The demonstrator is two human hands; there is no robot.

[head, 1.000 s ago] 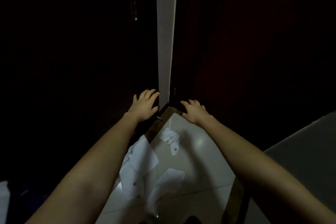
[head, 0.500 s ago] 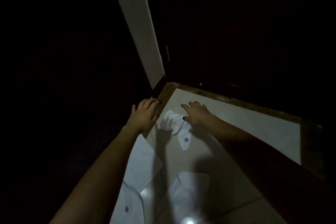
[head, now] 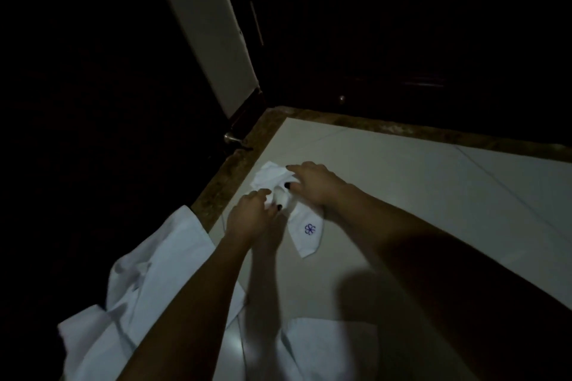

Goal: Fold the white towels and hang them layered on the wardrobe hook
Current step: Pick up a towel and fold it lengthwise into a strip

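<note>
Bunching the white towel on the floor near its corner | left hand and right hand are gripping its crumpled middle, seemingly by fingertips | risk: dim light is hiding edges, so folds are likely going crooked

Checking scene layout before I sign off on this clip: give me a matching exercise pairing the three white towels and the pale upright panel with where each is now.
1 emblem towel
2 crumpled towel
3 flat towel
4 pale panel

a bottom edge, centre
b upright, top of the frame
c pinched by left hand and right hand
d lower left of the frame

Pairs: 1-c, 2-d, 3-a, 4-b
</note>
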